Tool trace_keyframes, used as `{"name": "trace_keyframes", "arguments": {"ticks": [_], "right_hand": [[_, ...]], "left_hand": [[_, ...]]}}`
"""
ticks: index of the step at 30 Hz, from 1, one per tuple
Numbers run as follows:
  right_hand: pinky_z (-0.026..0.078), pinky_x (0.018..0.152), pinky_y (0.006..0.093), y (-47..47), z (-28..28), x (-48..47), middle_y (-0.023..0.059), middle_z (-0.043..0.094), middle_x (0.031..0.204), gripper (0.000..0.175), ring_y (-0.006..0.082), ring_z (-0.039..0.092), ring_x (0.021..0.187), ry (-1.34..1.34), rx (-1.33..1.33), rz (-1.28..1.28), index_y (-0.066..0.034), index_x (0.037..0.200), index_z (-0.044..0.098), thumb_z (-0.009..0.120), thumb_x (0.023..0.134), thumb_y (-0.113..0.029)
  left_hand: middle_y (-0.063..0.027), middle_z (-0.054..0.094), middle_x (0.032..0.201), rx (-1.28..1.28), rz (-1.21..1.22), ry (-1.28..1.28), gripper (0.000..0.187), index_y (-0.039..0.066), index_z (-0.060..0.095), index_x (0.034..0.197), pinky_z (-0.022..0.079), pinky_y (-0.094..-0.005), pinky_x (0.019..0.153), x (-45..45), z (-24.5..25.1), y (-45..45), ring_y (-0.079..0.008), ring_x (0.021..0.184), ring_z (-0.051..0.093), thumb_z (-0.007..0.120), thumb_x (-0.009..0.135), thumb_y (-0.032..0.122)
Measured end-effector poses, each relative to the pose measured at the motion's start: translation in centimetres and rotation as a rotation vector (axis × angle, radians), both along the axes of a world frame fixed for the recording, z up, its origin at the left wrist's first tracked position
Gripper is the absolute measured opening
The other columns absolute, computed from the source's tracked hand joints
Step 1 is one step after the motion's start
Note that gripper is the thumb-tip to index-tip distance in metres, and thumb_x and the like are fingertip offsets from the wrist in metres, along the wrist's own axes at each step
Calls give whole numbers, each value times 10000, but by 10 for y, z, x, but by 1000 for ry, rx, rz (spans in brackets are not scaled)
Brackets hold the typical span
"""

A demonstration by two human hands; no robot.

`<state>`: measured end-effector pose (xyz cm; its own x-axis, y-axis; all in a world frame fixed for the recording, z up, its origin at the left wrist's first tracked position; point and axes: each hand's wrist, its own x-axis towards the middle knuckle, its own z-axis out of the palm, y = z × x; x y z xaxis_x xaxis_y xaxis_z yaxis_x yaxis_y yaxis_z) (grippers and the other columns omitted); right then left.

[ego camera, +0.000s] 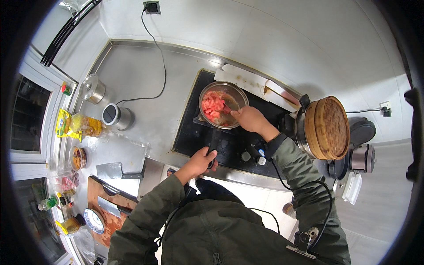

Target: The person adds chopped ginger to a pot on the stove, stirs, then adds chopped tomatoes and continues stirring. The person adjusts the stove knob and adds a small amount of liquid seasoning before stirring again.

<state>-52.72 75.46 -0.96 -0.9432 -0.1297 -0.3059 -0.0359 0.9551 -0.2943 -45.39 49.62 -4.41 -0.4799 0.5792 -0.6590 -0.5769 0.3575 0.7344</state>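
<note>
A steel frying pan [244,96] with a black handle [214,140] sits over the black cooktop [188,142]. My left hand [198,161] grips the end of that handle. Chopped red pieces, which look like tomato [212,103], are heaped on the pan's left side, with some liquid around them. My right hand [250,120] reaches over the pan's right rim and holds a reddish utensil [227,108], its tip among the pieces. Most of the utensil's grip is hidden by the fingers, so its exact kind is unclear.
Right of the pan, a bamboo steamer [326,127] sits on a metal pot. A stained white panel [255,84] lines the cooktop's back edge. On the left counter are a cleaver [109,171], a wooden cutting board [96,198] with another knife [109,206], a patterned plate [94,221] and several bottles.
</note>
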Motion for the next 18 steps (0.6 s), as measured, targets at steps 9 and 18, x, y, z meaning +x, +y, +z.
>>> {"name": "trace_keyframes", "arguments": {"ticks": [9, 18], "right_hand": [[505, 551, 427, -32, 58, 34, 108, 662, 673, 279, 310, 672, 653, 291, 351, 277, -86, 742, 660, 618, 908, -306], [527, 566, 407, -45, 32, 30, 105, 701, 707, 154, 272, 707, 681, 265, 344, 315, -108, 716, 736, 603, 778, -154]], "left_hand": [[-22, 648, 826, -5, 1, 3, 288, 98, 490, 998, 460, -276, 582, 0, 3, -1, -121, 700, 630, 462, 1039, 382], [-21, 646, 826, -28, -3, 11, 293, 95, 491, 999, 459, -275, 586, 0, 4, 0, -124, 712, 627, 456, 1042, 382]]}}
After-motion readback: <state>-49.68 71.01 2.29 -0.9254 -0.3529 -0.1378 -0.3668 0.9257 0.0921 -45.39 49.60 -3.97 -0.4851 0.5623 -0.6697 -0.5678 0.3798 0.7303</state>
